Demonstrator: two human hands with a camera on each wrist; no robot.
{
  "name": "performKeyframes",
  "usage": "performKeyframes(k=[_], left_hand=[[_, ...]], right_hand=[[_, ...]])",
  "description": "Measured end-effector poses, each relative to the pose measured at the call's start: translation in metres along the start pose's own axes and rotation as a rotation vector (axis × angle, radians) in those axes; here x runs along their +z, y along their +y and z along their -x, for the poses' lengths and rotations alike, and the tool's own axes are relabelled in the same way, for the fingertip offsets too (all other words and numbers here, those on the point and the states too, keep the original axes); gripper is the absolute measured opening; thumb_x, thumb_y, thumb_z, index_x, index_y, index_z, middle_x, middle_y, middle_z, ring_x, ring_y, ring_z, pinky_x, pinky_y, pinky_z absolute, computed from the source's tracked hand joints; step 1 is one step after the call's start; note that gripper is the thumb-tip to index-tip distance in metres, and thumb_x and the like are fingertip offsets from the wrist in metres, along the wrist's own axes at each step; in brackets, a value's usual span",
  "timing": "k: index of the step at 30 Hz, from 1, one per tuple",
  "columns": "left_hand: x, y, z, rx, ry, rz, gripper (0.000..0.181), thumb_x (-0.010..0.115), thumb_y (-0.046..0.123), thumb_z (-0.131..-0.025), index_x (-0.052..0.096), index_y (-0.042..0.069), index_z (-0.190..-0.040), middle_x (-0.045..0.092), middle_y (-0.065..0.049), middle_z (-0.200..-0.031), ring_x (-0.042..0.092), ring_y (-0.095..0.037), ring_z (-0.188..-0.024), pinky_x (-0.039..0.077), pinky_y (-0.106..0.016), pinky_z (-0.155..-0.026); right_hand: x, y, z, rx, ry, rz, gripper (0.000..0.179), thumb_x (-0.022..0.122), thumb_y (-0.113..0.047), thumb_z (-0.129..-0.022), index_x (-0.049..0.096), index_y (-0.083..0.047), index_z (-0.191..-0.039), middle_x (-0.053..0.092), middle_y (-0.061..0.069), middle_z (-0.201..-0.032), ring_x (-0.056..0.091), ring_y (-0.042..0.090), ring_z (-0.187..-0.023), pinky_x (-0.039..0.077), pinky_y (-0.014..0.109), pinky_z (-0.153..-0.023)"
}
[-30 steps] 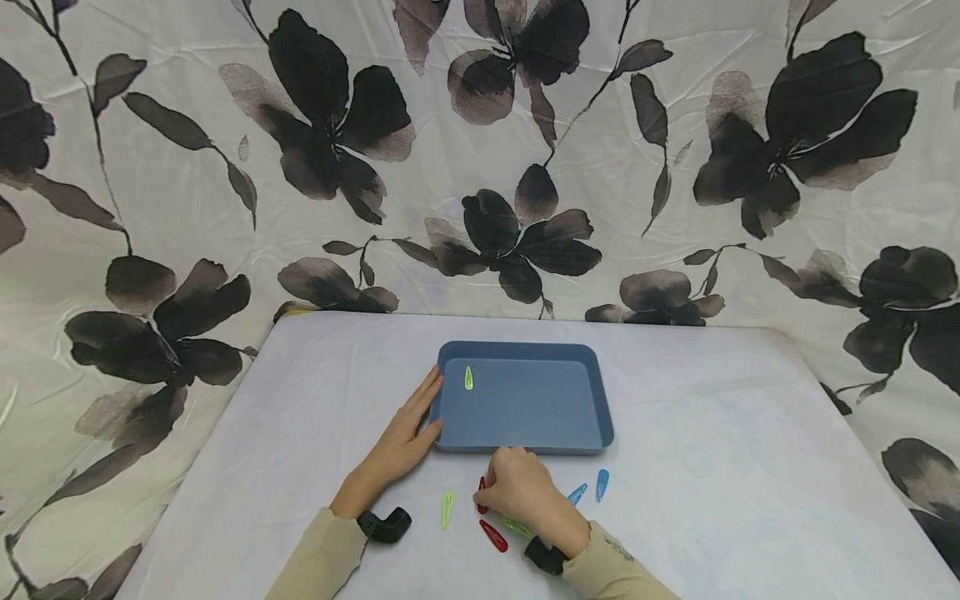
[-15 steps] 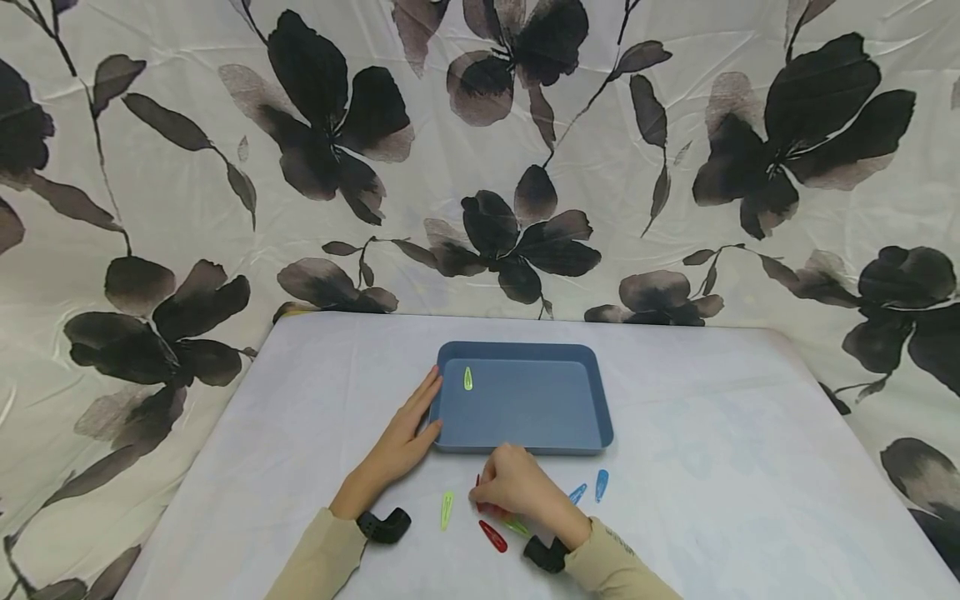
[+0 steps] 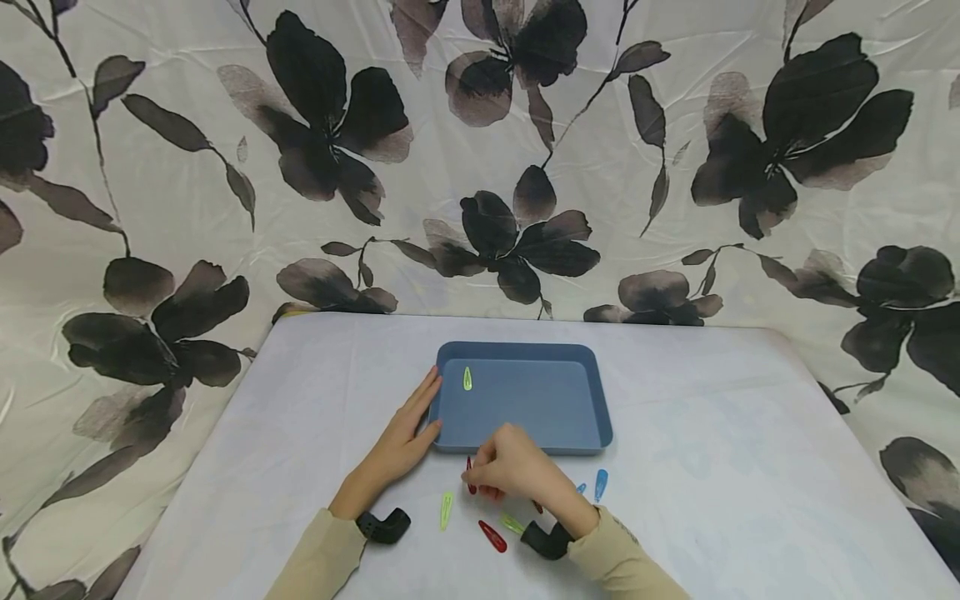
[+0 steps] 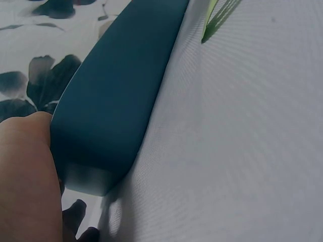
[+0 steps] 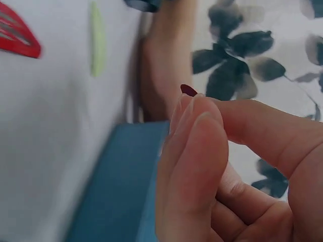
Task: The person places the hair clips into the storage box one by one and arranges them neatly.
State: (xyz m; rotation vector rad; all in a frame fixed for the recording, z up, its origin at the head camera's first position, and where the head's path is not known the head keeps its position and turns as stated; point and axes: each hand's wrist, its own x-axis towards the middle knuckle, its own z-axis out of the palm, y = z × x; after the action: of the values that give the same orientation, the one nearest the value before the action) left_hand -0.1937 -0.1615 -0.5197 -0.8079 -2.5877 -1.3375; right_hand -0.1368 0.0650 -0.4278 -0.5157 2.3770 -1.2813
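My left hand (image 3: 397, 442) rests with straight fingers along the left side of a blue tray (image 3: 540, 408); in the left wrist view the tray's outer wall (image 4: 116, 91) lies against that hand. Between thumb and fingertips my right hand (image 3: 521, 471) pinches a red hair clip (image 3: 470, 475), held just in front of the tray's near edge. Only the clip's tip (image 5: 189, 90) shows in the right wrist view; the fingers hide the rest. Inside the tray, near its left end, lies one yellow-green hair clip (image 3: 467, 378).
On the white table lie a yellow-green clip (image 3: 446, 510), a red clip (image 3: 492, 536), another green clip (image 3: 513, 523) beside the right wrist, and a blue clip (image 3: 601, 484). A second blue clip (image 3: 581, 488) and a dark red one (image 3: 537, 506) are partly covered by the right hand.
My right hand has lifted the red clip and moved slightly up and left towards the tray, uncovering part of another red clip. The left hand and tray have stayed put.
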Motion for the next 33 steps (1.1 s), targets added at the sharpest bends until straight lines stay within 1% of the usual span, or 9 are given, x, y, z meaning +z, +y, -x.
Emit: performKeyframes(k=[4,6,13,15,18,22,27,29,33], left_hand=[[0.000,0.000,0.000,0.003,0.001,0.002,0.067,0.055,0.006,-0.095,0.027,0.001,-0.156,0.017,-0.010,-0.165,0.015,-0.024,-0.151,0.011,-0.024,-0.117],[0.000,0.000,0.000,0.002,0.001,0.002,0.067,0.055,0.006,-0.095,0.027,0.001,-0.156,0.017,-0.009,-0.165,0.015,-0.024,-0.151,0.011,-0.025,-0.117],[0.000,0.000,0.000,0.005,0.006,0.007,0.067,0.056,0.006,-0.095,0.028,0.001,-0.156,0.017,-0.009,-0.165,0.016,-0.024,-0.151,0.010,-0.021,-0.116],[0.000,0.000,0.000,0.003,0.006,0.006,0.067,0.056,0.006,-0.095,0.027,0.002,-0.156,0.017,-0.009,-0.165,0.015,-0.024,-0.151,0.010,-0.021,-0.116],[0.000,0.001,0.000,0.000,0.004,0.004,0.067,0.056,0.006,-0.096,0.027,0.002,-0.156,0.017,-0.010,-0.165,0.015,-0.023,-0.151,0.011,-0.023,-0.116],[0.000,0.000,0.000,0.005,0.004,0.003,0.067,0.056,0.006,-0.095,0.028,0.001,-0.156,0.017,-0.011,-0.165,0.016,-0.024,-0.151,0.011,-0.025,-0.117],[0.000,0.001,-0.001,0.012,0.002,0.006,0.067,0.056,0.005,-0.095,0.028,0.001,-0.155,0.017,-0.012,-0.165,0.015,-0.024,-0.151,0.011,-0.024,-0.117],[0.000,0.001,-0.001,0.012,0.002,0.005,0.067,0.055,0.004,-0.095,0.027,0.000,-0.155,0.017,-0.012,-0.165,0.015,-0.024,-0.151,0.010,-0.023,-0.117],[0.000,0.002,-0.001,0.007,0.001,-0.001,0.067,0.055,0.004,-0.095,0.027,0.000,-0.155,0.017,-0.012,-0.164,0.014,-0.024,-0.151,0.010,-0.023,-0.117]], right_hand=[[-0.009,-0.008,-0.002,0.000,0.014,-0.058,0.023,0.075,-0.010,-0.086,0.072,-0.005,-0.063,0.063,0.001,-0.053,0.060,0.014,-0.045,0.056,0.047,-0.053],[-0.014,-0.012,-0.003,-0.008,0.029,-0.074,0.022,0.076,-0.010,-0.085,0.072,-0.004,-0.065,0.064,0.002,-0.054,0.061,0.015,-0.045,0.057,0.050,-0.055],[-0.030,-0.024,-0.008,-0.069,0.090,-0.080,0.018,0.075,-0.010,-0.086,0.074,-0.005,-0.068,0.065,0.002,-0.055,0.062,0.016,-0.046,0.056,0.048,-0.054],[-0.036,-0.027,-0.010,-0.075,0.113,-0.083,0.017,0.076,-0.011,-0.085,0.075,-0.005,-0.069,0.065,0.003,-0.055,0.062,0.017,-0.046,0.057,0.048,-0.054],[-0.044,-0.032,-0.015,-0.064,0.154,-0.102,0.016,0.077,-0.011,-0.084,0.075,-0.004,-0.071,0.066,0.004,-0.057,0.063,0.018,-0.047,0.057,0.041,-0.053],[-0.058,-0.037,-0.022,-0.047,0.189,-0.200,0.012,0.077,-0.010,-0.084,0.075,-0.002,-0.076,0.070,0.007,-0.064,0.066,0.022,-0.053,0.057,0.034,-0.054],[-0.076,-0.039,-0.032,-0.087,0.208,-0.350,0.012,0.076,-0.008,-0.085,0.074,0.004,-0.083,0.072,0.011,-0.071,0.066,0.020,-0.055,0.058,0.034,-0.056],[-0.083,-0.039,-0.036,-0.105,0.223,-0.381,0.013,0.076,-0.008,-0.085,0.074,0.005,-0.085,0.071,0.012,-0.072,0.065,0.017,-0.054,0.058,0.032,-0.056],[-0.094,-0.037,-0.046,-0.124,0.251,-0.421,0.013,0.074,-0.007,-0.086,0.074,0.006,-0.090,0.072,0.013,-0.075,0.064,0.016,-0.056,0.057,0.030,-0.058]])
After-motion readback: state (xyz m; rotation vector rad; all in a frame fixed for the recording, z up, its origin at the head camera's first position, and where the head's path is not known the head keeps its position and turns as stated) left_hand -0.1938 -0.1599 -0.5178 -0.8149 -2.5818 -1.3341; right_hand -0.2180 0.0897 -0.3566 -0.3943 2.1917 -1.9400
